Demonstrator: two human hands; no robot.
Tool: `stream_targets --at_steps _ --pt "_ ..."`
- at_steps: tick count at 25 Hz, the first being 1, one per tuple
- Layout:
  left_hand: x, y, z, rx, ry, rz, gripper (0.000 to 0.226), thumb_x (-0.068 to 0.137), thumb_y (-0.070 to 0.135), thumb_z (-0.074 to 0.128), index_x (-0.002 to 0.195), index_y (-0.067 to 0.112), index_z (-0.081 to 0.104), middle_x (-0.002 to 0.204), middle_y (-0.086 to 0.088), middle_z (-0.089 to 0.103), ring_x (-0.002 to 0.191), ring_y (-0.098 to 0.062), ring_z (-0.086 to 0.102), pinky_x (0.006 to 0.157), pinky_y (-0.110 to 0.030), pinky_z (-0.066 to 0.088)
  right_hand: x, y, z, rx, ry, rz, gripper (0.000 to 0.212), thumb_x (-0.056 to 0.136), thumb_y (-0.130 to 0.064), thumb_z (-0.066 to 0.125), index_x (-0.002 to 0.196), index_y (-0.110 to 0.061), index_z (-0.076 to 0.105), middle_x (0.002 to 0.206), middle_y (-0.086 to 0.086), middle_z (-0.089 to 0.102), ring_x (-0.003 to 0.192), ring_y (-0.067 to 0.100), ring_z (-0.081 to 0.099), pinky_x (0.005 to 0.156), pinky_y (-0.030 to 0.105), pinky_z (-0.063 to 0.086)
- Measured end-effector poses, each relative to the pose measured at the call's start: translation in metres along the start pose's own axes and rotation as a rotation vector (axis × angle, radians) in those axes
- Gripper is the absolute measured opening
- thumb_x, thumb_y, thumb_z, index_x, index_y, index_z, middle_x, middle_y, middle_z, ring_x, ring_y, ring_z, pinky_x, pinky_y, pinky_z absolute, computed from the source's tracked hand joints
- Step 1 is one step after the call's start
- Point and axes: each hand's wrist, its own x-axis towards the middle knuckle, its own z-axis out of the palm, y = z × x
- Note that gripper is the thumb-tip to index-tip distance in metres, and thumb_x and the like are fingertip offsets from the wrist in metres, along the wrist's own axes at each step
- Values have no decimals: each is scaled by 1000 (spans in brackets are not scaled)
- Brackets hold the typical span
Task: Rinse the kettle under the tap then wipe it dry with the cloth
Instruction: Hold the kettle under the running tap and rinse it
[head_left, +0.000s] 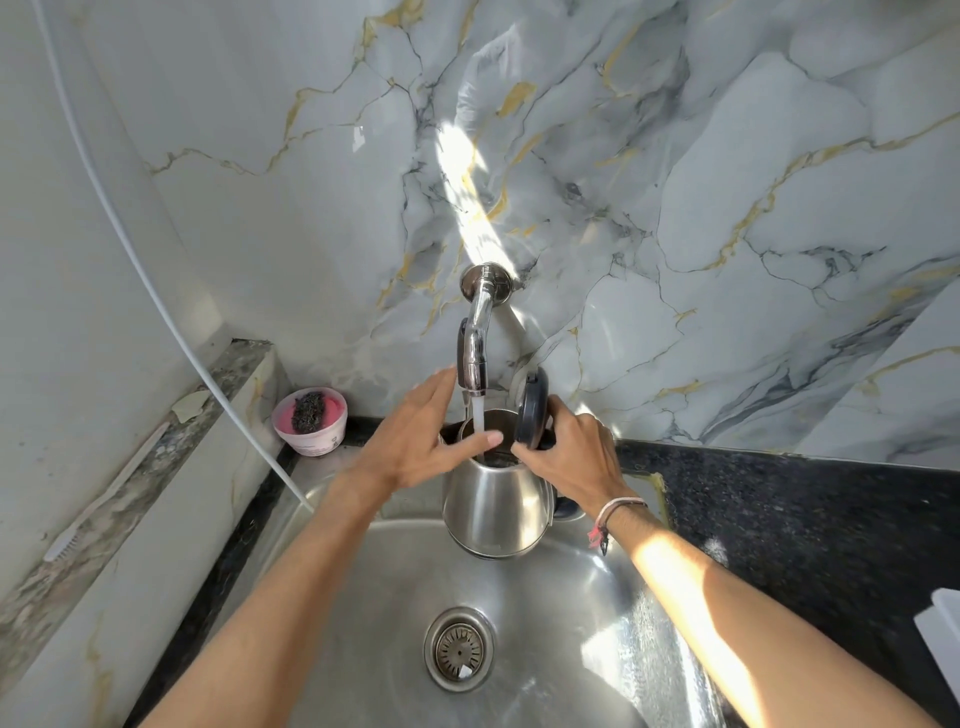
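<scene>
A steel kettle (493, 506) with a dark lid (532, 408) flipped up is held above the sink (571, 649), directly under the chrome tap (475, 338). Water runs from the tap into the kettle's open mouth. My right hand (569, 454) grips the kettle at its handle side, behind the lid. My left hand (421, 441) lies flat across the kettle's rim, fingers spread, with the index finger reaching toward the tap's black lever and the thumb over the opening. No cloth is in view.
A pink tub (310, 422) holding a dark scrubber stands at the sink's back left corner. A white toothbrush (104, 499) lies on the left ledge, and a white cable (156, 291) hangs down the wall. Black countertop (805, 519) extends right, with a white object (943, 639) at its edge.
</scene>
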Motion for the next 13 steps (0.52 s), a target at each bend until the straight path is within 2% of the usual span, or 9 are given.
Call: stream_targets --at_steps 2,4,8,11,13 --pt "-10 -5 5 148 -76 -79 113 82 80 52 163 12 11 170 -11 20 158 -23 18 127 -39 14 1 1 -2 4 -3 5 50 68 -67 53 91 -23 58 67 -3 70 68 25 71 69 40 60" --pt "-16 -9 11 233 -114 -89 119 80 83 49 163 8 8 171 -12 14 159 -22 12 129 -40 9 3 1 -3 8 -3 -2 47 67 -64 54 90 -23 58 65 -4 70 67 24 70 69 40 60" --pt "-18 -12 23 346 -166 -53 120 78 89 35 163 8 5 172 -10 10 160 -20 7 131 -44 8 2 2 -2 26 2 -3 43 68 -62 56 88 -25 57 64 -6 68 65 23 69 68 39 59" --pt "-17 -14 31 356 -180 -64 127 71 95 20 163 9 6 172 -10 10 160 -20 6 131 -45 7 1 5 -3 24 10 2 43 67 -63 55 88 -25 57 65 -6 68 65 22 68 68 37 59" --pt "-16 -16 34 354 -172 -51 128 71 97 18 163 9 6 172 -9 11 160 -20 7 131 -45 8 0 6 -4 18 14 -6 42 67 -63 55 87 -26 56 65 -8 67 63 21 68 67 35 57"
